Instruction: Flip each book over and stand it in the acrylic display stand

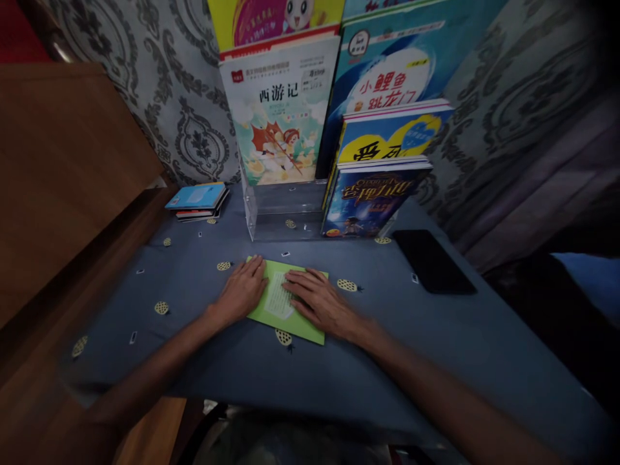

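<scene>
Books upright in clear stand — small book stack left, black phone right — blue cloth worktop.

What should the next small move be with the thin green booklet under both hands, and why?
Probably curl the right hand's fingers under the near edge of the thin green booklet and lift it. It lies flat on the blue patterned tablecloth with both palms pressing on it, the left hand on its left part, so neither hand grips it yet.
</scene>
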`<state>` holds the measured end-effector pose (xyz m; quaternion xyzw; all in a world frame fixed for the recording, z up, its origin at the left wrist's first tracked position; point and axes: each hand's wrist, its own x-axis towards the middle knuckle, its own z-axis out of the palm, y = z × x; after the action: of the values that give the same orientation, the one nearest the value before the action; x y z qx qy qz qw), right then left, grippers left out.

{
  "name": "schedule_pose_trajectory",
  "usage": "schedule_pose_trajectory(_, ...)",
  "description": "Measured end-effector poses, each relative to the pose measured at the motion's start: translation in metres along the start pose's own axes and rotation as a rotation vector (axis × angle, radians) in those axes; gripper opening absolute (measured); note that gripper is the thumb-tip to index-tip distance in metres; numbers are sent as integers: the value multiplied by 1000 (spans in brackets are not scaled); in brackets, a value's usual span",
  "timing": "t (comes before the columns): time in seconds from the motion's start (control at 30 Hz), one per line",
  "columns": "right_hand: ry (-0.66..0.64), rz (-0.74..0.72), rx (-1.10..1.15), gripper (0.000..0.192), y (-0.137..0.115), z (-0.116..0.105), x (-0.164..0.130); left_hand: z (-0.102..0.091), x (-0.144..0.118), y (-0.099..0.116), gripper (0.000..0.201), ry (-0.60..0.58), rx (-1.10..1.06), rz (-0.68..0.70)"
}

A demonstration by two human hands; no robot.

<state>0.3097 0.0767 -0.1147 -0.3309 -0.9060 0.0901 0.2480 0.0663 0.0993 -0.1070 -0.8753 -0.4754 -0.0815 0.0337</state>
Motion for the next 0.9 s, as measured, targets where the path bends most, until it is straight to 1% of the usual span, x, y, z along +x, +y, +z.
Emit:
schedule_pose_trajectory(0.17, -7, 11, -3, 38, 1, 3, 1, 7, 5, 19, 47, 3, -58, 69)
schedule_pose_trajectory(0.27, 4, 28, -12, 43, 2, 7, 0, 10, 9, 25, 47, -1, -95, 118)
schedule_pose_trajectory(0.4, 11, 102, -68, 47, 2, 9, -4, 11, 11, 27, 46, 24, -111, 131)
schedule_pose_trajectory(0.53, 10, 190, -128, 48, 4, 4, -13, 11, 11, 27, 46, 30, -103, 121)
schedule_pose_trajectory(0.7, -5, 234, -167, 48, 12, -8, -32, 11, 11, 29, 46, 43, -98, 108)
schedule_pose_trajectory(0.9, 44, 284, -165, 42, 18, -14, -47, 10, 11, 28, 46, 24, -94, 102)
